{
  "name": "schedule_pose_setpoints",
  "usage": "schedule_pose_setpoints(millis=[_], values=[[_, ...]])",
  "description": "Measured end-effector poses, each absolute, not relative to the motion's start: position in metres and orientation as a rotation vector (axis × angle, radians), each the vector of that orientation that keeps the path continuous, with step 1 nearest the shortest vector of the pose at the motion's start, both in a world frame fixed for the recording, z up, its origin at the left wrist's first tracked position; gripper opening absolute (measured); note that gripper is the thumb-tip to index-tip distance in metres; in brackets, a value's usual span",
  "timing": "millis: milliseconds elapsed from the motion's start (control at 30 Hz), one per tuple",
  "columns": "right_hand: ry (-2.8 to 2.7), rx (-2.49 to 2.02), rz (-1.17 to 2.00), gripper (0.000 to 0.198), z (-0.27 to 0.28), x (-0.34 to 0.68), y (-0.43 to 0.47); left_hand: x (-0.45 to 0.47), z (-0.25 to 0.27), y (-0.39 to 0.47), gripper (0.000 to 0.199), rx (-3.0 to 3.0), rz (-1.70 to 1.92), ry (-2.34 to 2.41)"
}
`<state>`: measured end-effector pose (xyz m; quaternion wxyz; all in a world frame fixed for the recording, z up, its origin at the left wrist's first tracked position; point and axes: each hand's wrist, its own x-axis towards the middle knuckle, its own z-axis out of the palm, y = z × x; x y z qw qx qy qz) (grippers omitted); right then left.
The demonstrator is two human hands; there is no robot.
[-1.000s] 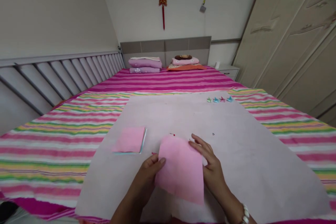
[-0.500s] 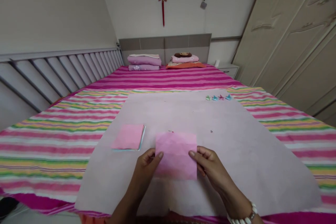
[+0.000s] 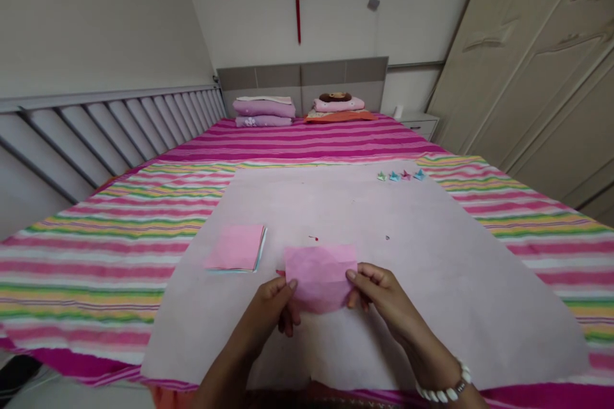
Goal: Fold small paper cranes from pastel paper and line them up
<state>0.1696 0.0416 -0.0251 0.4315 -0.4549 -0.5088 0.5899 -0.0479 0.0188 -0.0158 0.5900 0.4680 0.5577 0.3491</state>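
Note:
A sheet of pink paper [image 3: 320, 276] is held up between my two hands, its lower part curving back. My left hand [image 3: 273, 307] pinches its left edge, thumb in front and fingers behind. On the right edge, my right hand [image 3: 377, 291] grips the sheet the same way; a white bracelet [image 3: 444, 390] circles that wrist. Left of the sheet lies a stack of square papers [image 3: 237, 247], pink on top with other colours showing at the edges. Both hands hover just over a large pale sheet [image 3: 432, 307].
Several small folded paper pieces [image 3: 405, 175], green, blue and pink, stand in a row at the far right of the pale sheet. Tiny marks [image 3: 313, 238] dot it. Striped bedding [image 3: 96, 255] surrounds it. Folded quilts [image 3: 265, 110] sit by the headboard [image 3: 273, 80]; a slatted rail [image 3: 119, 131] runs along the left.
The pink paper has tilted and now looks shorter, its lower edge curving back. My left fingers have come into view beneath it. Both hands still grip its sides.

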Motion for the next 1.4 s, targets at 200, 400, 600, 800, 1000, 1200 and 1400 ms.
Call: schedule_pose_setpoints(millis=[200,400,600,800,1000,1200,1400], values=[[-1.249,-1.088,1.485,0.036,-0.023,0.168,0.044,-0.047,-0.013,0.021,0.039,0.902,0.863,1.234],[-1.219,-1.051,1.443,0.033,-0.025,0.165,0.043,-0.048,-0.014,0.02,0.038,0.784,0.938,1.196],[-1.273,-1.028,1.345,0.03,-0.03,0.164,0.047,-0.045,-0.02,0.019,0.034,0.919,0.864,1.16],[-1.332,-1.115,1.068,0.067,-0.036,0.154,0.045,-0.04,-0.021,0.018,0.042,0.708,0.882,1.109],[-1.53,-1.078,1.202,0.077,-0.04,0.152,0.041,-0.045,-0.021,0.017,0.054,0.779,0.844,0.948],[-1.382,-1.003,1.416,0.074,-0.045,0.149,0.04,-0.046,-0.03,0.019,0.056,0.878,0.924,0.849],[-1.45,-1.019,1.363,0.029,-0.031,0.151,0.04,-0.048,-0.035,0.023,0.046,1.046,0.908,1.097]])
